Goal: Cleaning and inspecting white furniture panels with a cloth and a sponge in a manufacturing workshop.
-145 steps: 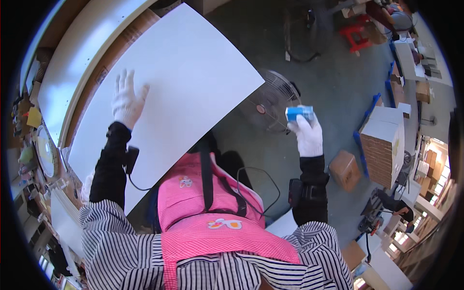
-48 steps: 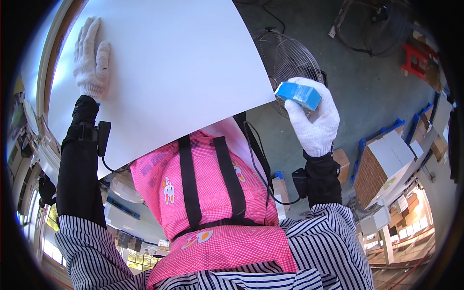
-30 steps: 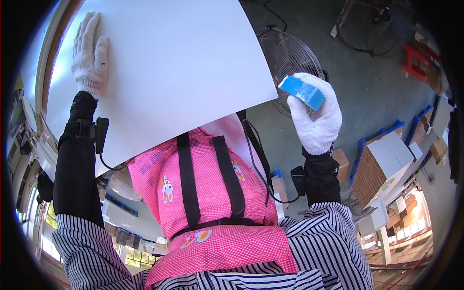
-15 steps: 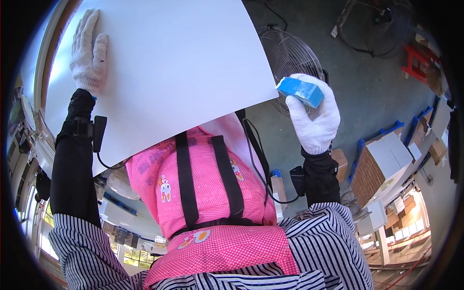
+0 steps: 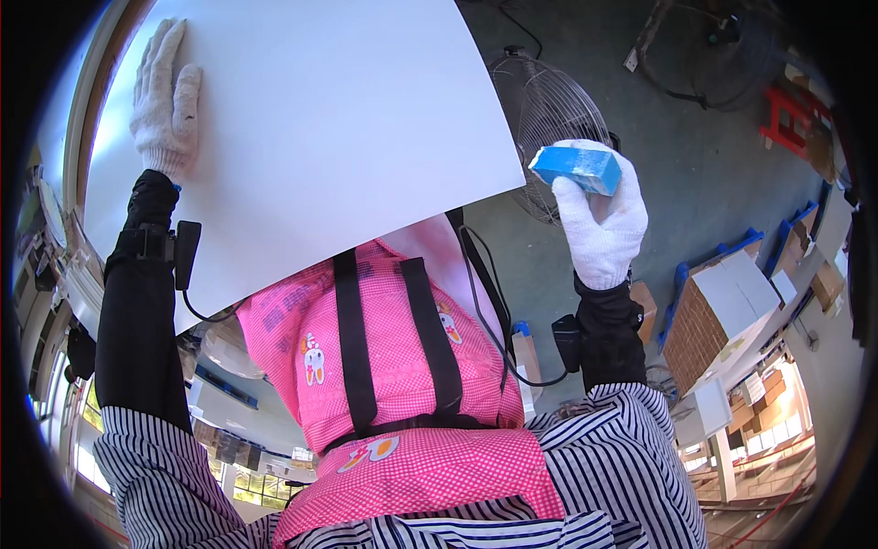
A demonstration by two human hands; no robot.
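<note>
A large smooth white panel spreads out in front of me. My left hand, in a white knit glove, lies flat on it near the left edge, fingers stretched out together and thumb apart. At the panel's right corner, my gloved right hand grips a blue block between thumb and fingers. White marks cover part of the block's top and its left end is pale. The block's left end is close to the panel's edge; whether they touch I cannot tell.
Beyond the panel's right edge a wire-caged fan stands on the green floor. A red stool is at the far right. Stacked boards sit to the right. A black cable hangs near my pink apron.
My right hand has shifted slightly to the right, and the blue block has turned a little in its grip. My left hand stays in nearly the same place on the panel.
</note>
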